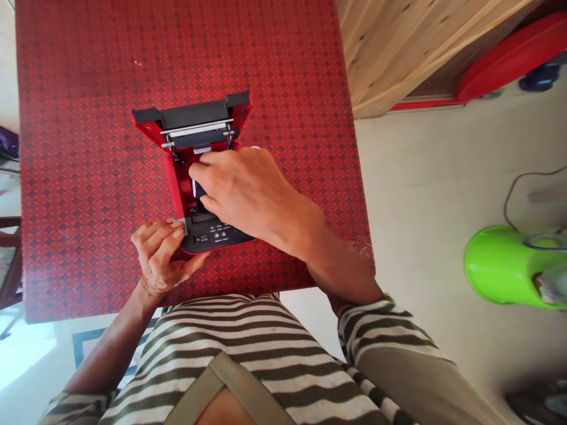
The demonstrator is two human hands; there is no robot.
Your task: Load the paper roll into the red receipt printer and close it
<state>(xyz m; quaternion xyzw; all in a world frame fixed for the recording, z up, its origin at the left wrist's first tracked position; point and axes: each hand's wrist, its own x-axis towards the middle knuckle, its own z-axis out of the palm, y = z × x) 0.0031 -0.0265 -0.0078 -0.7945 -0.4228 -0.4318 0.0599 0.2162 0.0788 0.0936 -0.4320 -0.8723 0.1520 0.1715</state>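
A small red and black printer (208,238) lies on the table with its lid (195,115) raised. Printed symbols and small buttons show on its black front panel. My left hand (162,251) holds the printer's front left corner, fingers along the side and thumb under the front edge. Over the open compartment (182,177), my right hand (248,183) reaches in with its fingers curled downward. Below those fingers, a round white edge with a dark middle (195,189) partly shows. What the right fingers grip is mostly hidden by the hand.
The table (88,147) has a red patterned cover. Beyond its right edge is a light wooden panel (381,47). A green bucket (500,262) stands on the floor at right, with a cable (509,195) beside it. A red rounded object (514,56) is at the upper right.
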